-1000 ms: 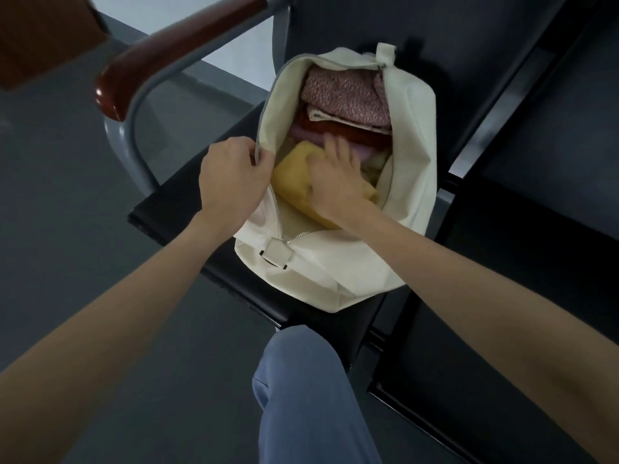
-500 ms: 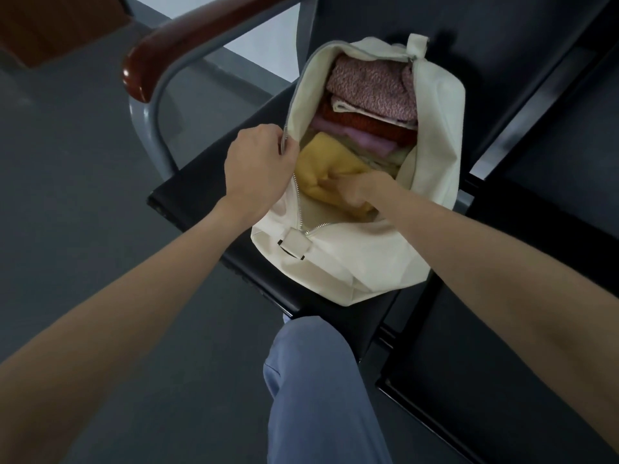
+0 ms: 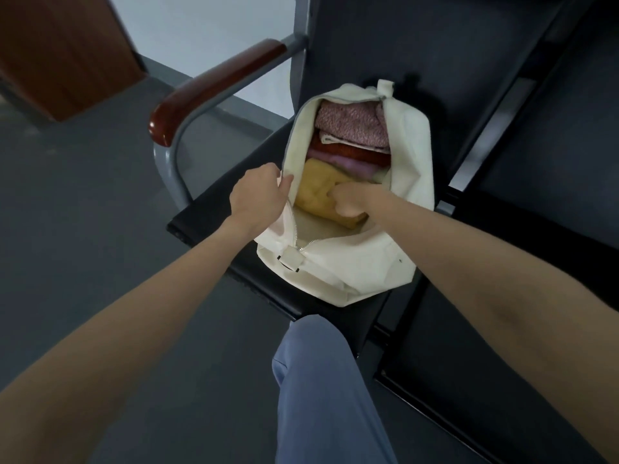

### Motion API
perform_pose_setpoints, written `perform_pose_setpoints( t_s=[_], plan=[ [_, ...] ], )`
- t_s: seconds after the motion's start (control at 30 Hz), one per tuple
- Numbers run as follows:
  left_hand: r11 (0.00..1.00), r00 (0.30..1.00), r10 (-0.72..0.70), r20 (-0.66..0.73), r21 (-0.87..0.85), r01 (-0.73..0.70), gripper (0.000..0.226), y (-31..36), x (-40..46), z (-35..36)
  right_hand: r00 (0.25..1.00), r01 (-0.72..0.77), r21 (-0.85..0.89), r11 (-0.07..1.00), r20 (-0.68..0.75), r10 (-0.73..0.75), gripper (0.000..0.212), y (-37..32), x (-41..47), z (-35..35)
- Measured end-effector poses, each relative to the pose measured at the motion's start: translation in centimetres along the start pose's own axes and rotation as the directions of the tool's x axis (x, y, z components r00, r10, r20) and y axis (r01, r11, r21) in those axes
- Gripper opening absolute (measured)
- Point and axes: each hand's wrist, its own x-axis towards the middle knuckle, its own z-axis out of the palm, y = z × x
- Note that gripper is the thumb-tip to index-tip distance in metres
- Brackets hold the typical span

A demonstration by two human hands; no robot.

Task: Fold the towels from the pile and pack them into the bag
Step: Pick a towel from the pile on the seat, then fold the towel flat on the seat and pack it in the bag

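Left hand (image 3: 259,194) pinches the bag (image 3: 348,262) edge at frame centre; right hand (image 3: 350,200), fingers curled, seemingly presses the yellow towel (image 3: 318,192).

No readable text or labels.

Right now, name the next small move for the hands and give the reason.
Probably push the yellow towel further down: the right hand grips it inside the bag, where it sits against the other towels, while the left hand holds the zipper edge open.
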Motion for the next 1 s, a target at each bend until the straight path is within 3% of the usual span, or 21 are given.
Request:
perform_pose_setpoints(
  t_s=[0.17,0.4,0.7,0.87,1.0],
  plan=[
    [0.998,1.0,-0.005,0.021,0.059,0.003,0.042,2.9,-2.3,-1.7,0.941,0.064,-0.001,0.998,-0.333,-0.061,0.06,3.8,-7.8,-0.4],
    [0.963,0.959,0.264,0.099,0.03,-0.268,0.05,13.1,-7.4,-1.4,0.923,-0.191,0.021,0.981,-0.338,0.186,0.062,13.3,-23.6,4.0],
    [0.795,0.762,0.603,0.237,-0.095,-0.599,0.061,31.5,-14.4,1.9,0.804,-0.517,0.187,0.835,-0.229,0.549,0.07,24.9,-43.0,12.6],
    [0.704,0.614,0.705,0.354,-0.248,-0.665,0.062,40.8,-19.2,5.3,0.683,-0.636,0.308,0.708,-0.203,0.701,0.066,29.7,-52.0,19.4],
    [0.614,0.478,0.781,0.402,-0.355,-0.705,0.059,47.5,-23.8,9.3,0.571,-0.738,0.377,0.56,-0.094,0.816,0.074,32.8,-58.4,25.1]
  ],
)
